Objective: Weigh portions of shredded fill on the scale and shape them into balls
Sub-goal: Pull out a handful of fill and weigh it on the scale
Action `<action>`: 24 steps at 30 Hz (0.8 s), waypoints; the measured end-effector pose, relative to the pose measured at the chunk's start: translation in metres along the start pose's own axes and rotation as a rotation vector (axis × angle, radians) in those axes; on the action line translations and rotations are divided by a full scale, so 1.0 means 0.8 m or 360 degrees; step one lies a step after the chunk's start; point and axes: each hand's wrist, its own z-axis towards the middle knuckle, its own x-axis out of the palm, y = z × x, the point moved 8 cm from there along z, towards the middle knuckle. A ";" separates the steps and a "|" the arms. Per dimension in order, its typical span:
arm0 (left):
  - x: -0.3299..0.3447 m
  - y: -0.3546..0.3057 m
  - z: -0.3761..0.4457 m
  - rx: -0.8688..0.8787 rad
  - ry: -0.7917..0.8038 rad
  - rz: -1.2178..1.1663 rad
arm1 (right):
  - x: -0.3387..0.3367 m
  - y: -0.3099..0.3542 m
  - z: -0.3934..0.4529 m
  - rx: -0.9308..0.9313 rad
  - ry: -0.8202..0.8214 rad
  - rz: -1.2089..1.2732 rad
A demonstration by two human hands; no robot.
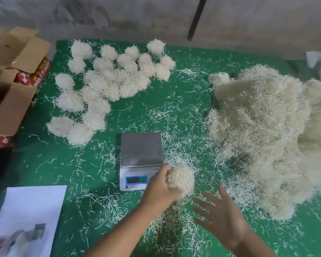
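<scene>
Left hand (160,188) grasps a pale cream ball of shredded fill (183,178) at 4 o'clock of the white digital scale with bare steel platform (141,160); right hand (221,214) hovers released, fingers spread, above the green counter (63,164). Finished balls (104,84) lie at 11 o'clock, the loose fill heap (272,130) at 3 o'clock.

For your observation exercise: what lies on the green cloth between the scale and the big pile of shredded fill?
In the head view, only loose scattered strands lie on the green cloth between the scale and the big pile.
</scene>
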 end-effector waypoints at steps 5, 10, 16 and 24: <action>-0.114 0.019 0.086 -0.0026 -0.0605 0.0029 | -0.134 -0.048 0.022 0.0079 -0.0272 -0.0019; -0.165 0.043 0.135 -0.0132 -0.0748 0.0424 | -0.205 -0.073 0.020 0.0232 -0.0268 0.0272; -0.173 0.036 0.141 -0.0110 -0.0656 0.0470 | -0.235 -0.072 0.034 0.0236 -0.0235 0.0390; -0.186 0.008 0.077 0.0070 -0.0704 0.0467 | -0.197 -0.066 0.033 0.0083 -0.0236 0.0039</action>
